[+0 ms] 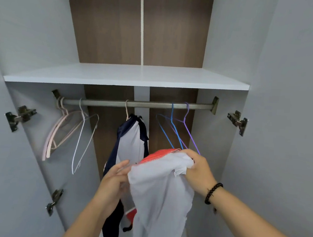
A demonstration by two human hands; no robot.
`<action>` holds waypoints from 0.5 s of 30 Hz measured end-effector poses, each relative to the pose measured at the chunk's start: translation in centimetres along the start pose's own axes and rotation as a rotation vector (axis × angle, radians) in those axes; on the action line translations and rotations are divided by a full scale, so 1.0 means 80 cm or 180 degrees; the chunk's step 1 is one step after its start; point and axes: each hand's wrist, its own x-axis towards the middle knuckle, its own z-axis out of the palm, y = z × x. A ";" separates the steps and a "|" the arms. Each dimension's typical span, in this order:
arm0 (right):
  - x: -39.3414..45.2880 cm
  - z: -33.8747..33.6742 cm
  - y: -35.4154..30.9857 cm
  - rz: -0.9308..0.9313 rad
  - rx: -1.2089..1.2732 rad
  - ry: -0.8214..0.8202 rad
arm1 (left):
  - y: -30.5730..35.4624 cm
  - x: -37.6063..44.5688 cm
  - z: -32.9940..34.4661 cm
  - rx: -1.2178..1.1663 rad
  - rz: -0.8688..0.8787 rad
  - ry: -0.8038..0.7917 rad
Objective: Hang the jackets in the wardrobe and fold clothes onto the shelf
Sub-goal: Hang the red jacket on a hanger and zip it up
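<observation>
right grip: right hand [198,170] clamped on collar of thin white garment with orange-red stitched trim [161,193]
left grip: left hand [115,180] pinching its other edge
garment: hangs limp before grey metal rail [138,104], below white shelf [117,78]
handling: looks light, floppy; hold at shoulders

Matt white shelf [127,76], metal rail [138,104], cloth garment [161,193].

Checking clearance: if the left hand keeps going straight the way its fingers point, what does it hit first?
The left hand points up and right, fingertips already at the white garment with the red edge, so that comes first. Behind it, probably the hung navy-and-white jacket; depth is unclear.
</observation>
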 end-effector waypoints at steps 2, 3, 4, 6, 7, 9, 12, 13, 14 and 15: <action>0.004 -0.001 -0.017 -0.0244 0.0053 0.0049 | -0.021 0.011 -0.002 0.0118 -0.0243 -0.0016; 0.006 -0.002 -0.025 -0.0326 0.0128 0.0072 | -0.029 0.012 0.001 0.0196 -0.0313 -0.0076; 0.009 -0.003 -0.034 -0.0407 0.0186 0.0095 | -0.038 0.013 0.006 0.0296 -0.0382 -0.0201; 0.017 -0.007 -0.052 -0.0566 0.0183 0.0138 | -0.052 0.012 0.019 0.0684 -0.0614 -0.0580; 0.021 -0.009 -0.060 -0.0593 0.0171 0.0148 | -0.059 0.014 0.025 0.0921 -0.0766 -0.0700; 0.026 -0.015 -0.073 -0.0516 0.0180 0.0167 | -0.071 0.014 0.038 0.1237 -0.0896 -0.0823; 0.029 -0.028 -0.082 -0.0442 0.0255 0.0214 | -0.086 0.030 0.055 0.1578 -0.0726 -0.0806; 0.029 -0.035 -0.083 -0.0413 0.0329 0.0216 | -0.094 0.037 0.058 0.1702 -0.0621 -0.0889; 0.029 -0.042 -0.082 -0.0361 0.0397 0.0216 | -0.105 0.048 0.059 0.1887 -0.0473 -0.0992; 0.028 -0.050 -0.080 -0.0299 0.0462 0.0220 | -0.122 0.059 0.060 0.2018 -0.0315 -0.0959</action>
